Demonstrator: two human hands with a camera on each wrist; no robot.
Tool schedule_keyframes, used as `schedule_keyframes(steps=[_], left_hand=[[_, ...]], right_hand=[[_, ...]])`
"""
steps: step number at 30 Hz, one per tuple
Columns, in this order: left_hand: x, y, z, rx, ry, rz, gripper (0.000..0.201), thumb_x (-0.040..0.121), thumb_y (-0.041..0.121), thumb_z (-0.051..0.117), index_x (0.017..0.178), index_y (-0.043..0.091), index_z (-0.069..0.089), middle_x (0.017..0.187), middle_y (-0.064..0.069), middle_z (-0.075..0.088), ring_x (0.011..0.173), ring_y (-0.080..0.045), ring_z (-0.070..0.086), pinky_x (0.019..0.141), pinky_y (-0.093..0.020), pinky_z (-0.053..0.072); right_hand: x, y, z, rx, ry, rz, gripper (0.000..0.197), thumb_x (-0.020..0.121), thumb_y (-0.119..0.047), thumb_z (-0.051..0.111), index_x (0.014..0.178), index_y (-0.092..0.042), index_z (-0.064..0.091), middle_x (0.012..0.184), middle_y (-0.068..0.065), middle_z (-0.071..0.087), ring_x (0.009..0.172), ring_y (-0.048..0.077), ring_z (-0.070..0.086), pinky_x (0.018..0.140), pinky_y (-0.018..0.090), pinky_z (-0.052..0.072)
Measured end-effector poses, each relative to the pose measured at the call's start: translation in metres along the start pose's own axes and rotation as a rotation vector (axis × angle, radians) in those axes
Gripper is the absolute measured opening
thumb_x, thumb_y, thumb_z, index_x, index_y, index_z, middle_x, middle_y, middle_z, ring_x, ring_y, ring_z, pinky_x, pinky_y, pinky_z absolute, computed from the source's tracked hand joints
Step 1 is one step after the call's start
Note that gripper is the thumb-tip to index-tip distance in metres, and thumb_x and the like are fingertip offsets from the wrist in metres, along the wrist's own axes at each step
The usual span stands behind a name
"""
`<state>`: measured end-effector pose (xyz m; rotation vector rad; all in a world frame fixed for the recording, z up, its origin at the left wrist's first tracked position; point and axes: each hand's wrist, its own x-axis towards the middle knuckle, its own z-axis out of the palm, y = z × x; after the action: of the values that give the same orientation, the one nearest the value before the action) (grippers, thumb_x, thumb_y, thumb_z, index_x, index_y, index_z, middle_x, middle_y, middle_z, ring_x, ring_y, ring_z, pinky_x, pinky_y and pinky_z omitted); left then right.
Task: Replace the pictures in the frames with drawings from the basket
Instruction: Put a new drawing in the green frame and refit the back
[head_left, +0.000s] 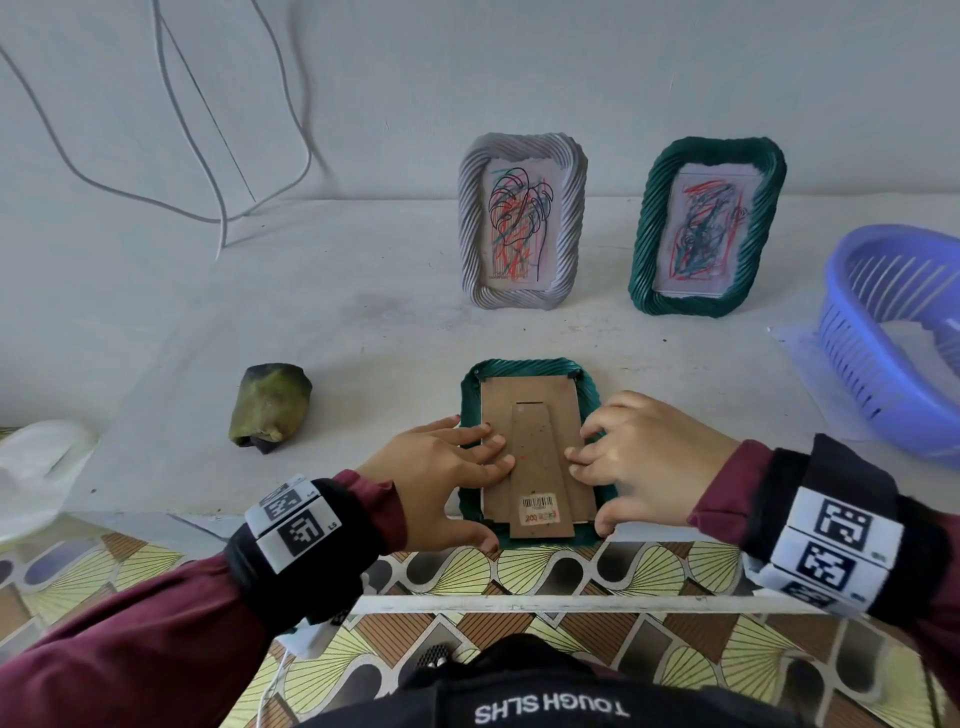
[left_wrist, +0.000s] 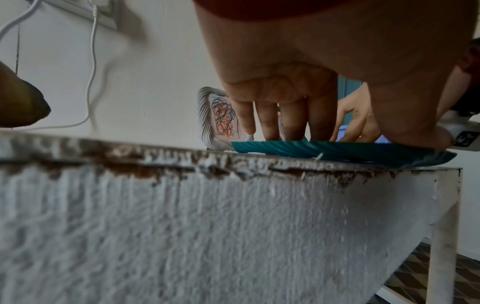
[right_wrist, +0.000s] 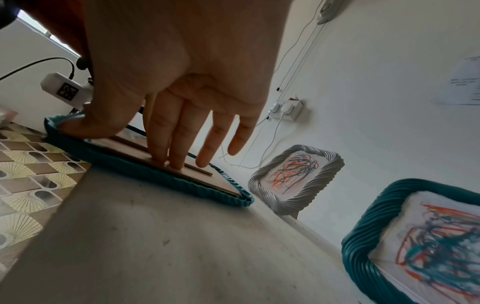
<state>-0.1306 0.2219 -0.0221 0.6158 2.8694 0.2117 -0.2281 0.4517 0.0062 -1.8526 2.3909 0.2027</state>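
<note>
A teal frame (head_left: 524, 366) lies face down at the table's front edge, its brown cardboard back (head_left: 530, 405) and folded stand facing up. My left hand (head_left: 457, 493) presses straight fingers (left_wrist: 270, 123) on the back's left side, thumb at the frame's near left corner. My right hand (head_left: 613, 483) presses its fingers (right_wrist: 161, 144) on the right side, thumb on the near rim (right_wrist: 145, 174). Behind stand a grey frame (head_left: 470, 223) and a green frame (head_left: 644, 234), each holding a scribbled drawing. The purple basket (head_left: 857, 353) at right holds white paper (head_left: 914, 338).
A crumpled green-brown lump (head_left: 270, 405) lies left of the frame. A white plastic bag (head_left: 36, 467) sits at the far left edge. White cables (head_left: 208, 156) hang down the wall. A white sheet (head_left: 800, 343) pokes out under the basket. Patterned floor shows below the table edge.
</note>
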Motion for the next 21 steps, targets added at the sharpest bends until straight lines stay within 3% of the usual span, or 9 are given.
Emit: schedule_keyframes(steps=[2,5,8,11,16,21], left_hand=[[0.000,0.000,0.000,-0.002,-0.003,0.000,0.090,0.067,0.079,0.029,0.141,0.029,0.031,0.149,0.006,0.029,0.141,-0.010,0.019,0.110,-0.028,0.002],[0.000,0.000,-0.001,-0.006,-0.013,-0.006,0.093,0.064,0.080,0.026,0.141,0.029,0.030,0.149,0.007,0.028,0.141,-0.009,0.018,0.110,-0.026,0.002],[0.001,0.000,-0.001,-0.032,-0.017,-0.011,0.091,0.067,0.080,0.033,0.141,0.028,0.031,0.149,0.006,0.028,0.141,-0.009,0.018,0.112,-0.024,0.005],[0.001,0.002,-0.001,-0.041,-0.043,-0.028,0.088,0.068,0.074,0.040,0.142,0.028,0.028,0.150,0.006,0.024,0.141,-0.009,0.017,0.116,-0.026,0.010],[0.003,0.003,-0.002,-0.061,-0.057,-0.035,0.089,0.067,0.074,0.041,0.142,0.028,0.028,0.151,0.006,0.024,0.141,-0.009,0.017,0.117,-0.027,0.014],[0.001,0.002,-0.001,-0.083,-0.052,-0.025,0.088,0.068,0.074,0.043,0.141,0.027,0.030,0.150,0.005,0.025,0.141,-0.010,0.018,0.117,-0.027,0.013]], right_hand=[[0.002,0.000,0.001,-0.016,0.022,-0.040,0.052,0.059,-0.070,0.055,0.078,-0.026,0.076,0.084,-0.016,0.072,0.077,0.013,0.062,0.066,0.030,0.052],[0.001,-0.001,0.001,-0.062,0.045,-0.071,0.049,0.062,-0.069,0.052,0.075,-0.028,0.076,0.085,-0.018,0.072,0.081,0.012,0.061,0.081,0.035,0.047],[0.001,0.000,0.001,-0.087,0.077,-0.082,0.047,0.064,-0.066,0.050,0.075,-0.028,0.076,0.086,-0.018,0.072,0.084,0.012,0.062,0.097,0.042,0.026],[-0.001,0.000,0.003,-0.115,0.080,-0.084,0.047,0.067,-0.063,0.047,0.076,-0.027,0.076,0.084,-0.019,0.071,0.086,0.011,0.062,0.103,0.044,0.017],[-0.004,0.000,0.012,-0.105,0.159,-0.099,0.045,0.068,-0.060,0.047,0.077,-0.026,0.076,0.083,-0.018,0.072,0.084,0.012,0.061,0.104,0.045,0.019],[-0.011,-0.003,0.031,0.021,0.366,-0.069,0.037,0.067,-0.047,0.054,0.082,-0.021,0.076,0.084,-0.014,0.073,0.079,0.012,0.062,0.102,0.045,0.026]])
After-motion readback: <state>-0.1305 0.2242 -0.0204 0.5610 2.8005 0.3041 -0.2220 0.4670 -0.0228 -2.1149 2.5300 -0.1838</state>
